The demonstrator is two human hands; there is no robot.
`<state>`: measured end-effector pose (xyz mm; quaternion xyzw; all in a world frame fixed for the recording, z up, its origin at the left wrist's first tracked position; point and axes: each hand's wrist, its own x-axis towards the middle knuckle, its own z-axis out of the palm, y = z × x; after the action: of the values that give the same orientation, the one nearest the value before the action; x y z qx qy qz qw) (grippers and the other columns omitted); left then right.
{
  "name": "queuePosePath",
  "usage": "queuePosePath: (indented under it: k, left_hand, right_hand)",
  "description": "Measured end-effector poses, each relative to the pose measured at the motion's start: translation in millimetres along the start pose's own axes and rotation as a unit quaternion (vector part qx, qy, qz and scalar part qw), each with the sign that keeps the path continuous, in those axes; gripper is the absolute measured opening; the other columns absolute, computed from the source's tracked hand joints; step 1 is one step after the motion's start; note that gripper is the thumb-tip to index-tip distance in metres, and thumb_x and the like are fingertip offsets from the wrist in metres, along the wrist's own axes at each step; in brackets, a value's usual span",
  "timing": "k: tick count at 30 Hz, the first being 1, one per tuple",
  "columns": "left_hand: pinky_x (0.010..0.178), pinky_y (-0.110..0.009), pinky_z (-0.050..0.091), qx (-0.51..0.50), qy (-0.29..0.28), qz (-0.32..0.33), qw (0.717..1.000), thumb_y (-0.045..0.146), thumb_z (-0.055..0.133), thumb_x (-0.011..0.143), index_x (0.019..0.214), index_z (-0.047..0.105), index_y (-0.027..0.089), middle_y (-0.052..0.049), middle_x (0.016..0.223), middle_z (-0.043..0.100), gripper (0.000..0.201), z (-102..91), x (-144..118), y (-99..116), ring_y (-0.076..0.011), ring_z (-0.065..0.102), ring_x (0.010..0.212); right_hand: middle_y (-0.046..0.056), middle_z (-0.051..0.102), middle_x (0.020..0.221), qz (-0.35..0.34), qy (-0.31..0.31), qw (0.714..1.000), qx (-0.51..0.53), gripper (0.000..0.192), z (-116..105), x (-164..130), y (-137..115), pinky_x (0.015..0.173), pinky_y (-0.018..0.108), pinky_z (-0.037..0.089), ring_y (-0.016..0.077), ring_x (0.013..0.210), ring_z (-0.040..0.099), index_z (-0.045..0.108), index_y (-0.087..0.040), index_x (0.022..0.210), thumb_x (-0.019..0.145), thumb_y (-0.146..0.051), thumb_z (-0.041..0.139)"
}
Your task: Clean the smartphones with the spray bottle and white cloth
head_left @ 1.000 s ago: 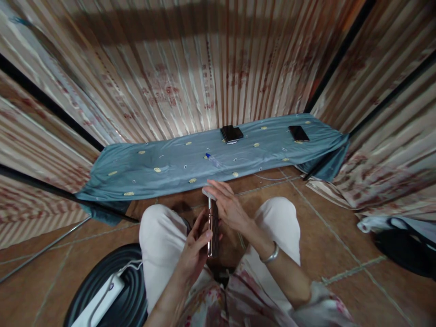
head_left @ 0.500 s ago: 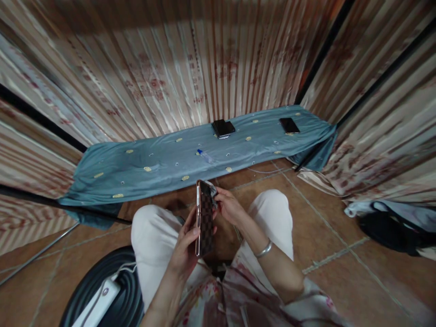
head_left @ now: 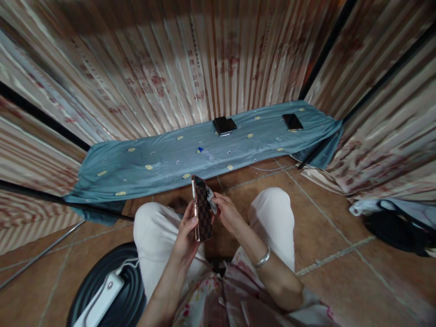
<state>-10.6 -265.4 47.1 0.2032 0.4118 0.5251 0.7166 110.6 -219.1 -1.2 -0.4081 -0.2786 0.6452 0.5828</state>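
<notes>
My left hand holds a phone upright between my knees, its brown checkered case facing me. A small grey cloth is pinched in my right hand and pressed against the phone's right edge near the top. A silver bangle sits on my right wrist. Both hands are over the tiled floor, in front of a low blue cloth-covered bench.
On the blue cloth lie a stack of dark phones, another dark phone and a small bottle with a blue cap. A black round stool with a white power strip stands at my left. A black bag lies at right.
The phone has turned from edge-on to showing its checkered back. My right hand went from flat against the phone to pinching the grey cloth at its upper edge.
</notes>
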Motion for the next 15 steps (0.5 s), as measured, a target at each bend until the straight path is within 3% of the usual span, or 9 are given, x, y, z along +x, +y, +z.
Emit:
queuePosePath:
  k: [9, 12, 15]
  left_hand:
    - [0.089, -0.03, 0.051, 0.041, 0.012, 0.009, 0.999, 0.026, 0.081, 0.059, 0.108, 0.066, 0.018, -0.004, 0.105, 0.072, 0.052, -2.6, 10, -2, -0.0235, 0.066, 0.102]
    - [0.085, -0.032, 0.053, 0.051, -0.016, -0.018, 0.998, 0.028, 0.083, 0.056, 0.102, 0.068, 0.018, -0.004, 0.092, 0.073, 0.049, -1.0, 12, -1, -0.0253, 0.067, 0.096]
    - [0.076, -0.03, 0.053, 0.052, -0.037, -0.043, 0.997, 0.024, 0.084, 0.052, 0.095, 0.071, 0.019, -0.002, 0.08, 0.072, 0.045, 2.0, 14, -3, -0.0217, 0.067, 0.082]
  right_hand:
    - [-0.001, 0.067, 0.075, -0.02, 0.0, 0.998, -0.055, 0.021, 5, -20, 6, 0.073, 0.027, 0.044, 0.0183, 0.081, 0.057, 0.071, -0.02, 0.08, 0.07, -0.031, 0.056]
    - [-0.002, 0.064, 0.072, -0.028, -0.01, 0.995, -0.095, 0.02, 2, -22, 5, 0.069, 0.025, 0.043, 0.0168, 0.076, 0.055, 0.069, -0.019, 0.078, 0.074, -0.031, 0.053]
    - [-0.003, 0.059, 0.065, -0.03, -0.024, 0.991, -0.128, 0.019, -4, -21, 2, 0.061, 0.023, 0.04, 0.0146, 0.066, 0.051, 0.067, -0.019, 0.073, 0.076, -0.029, 0.05]
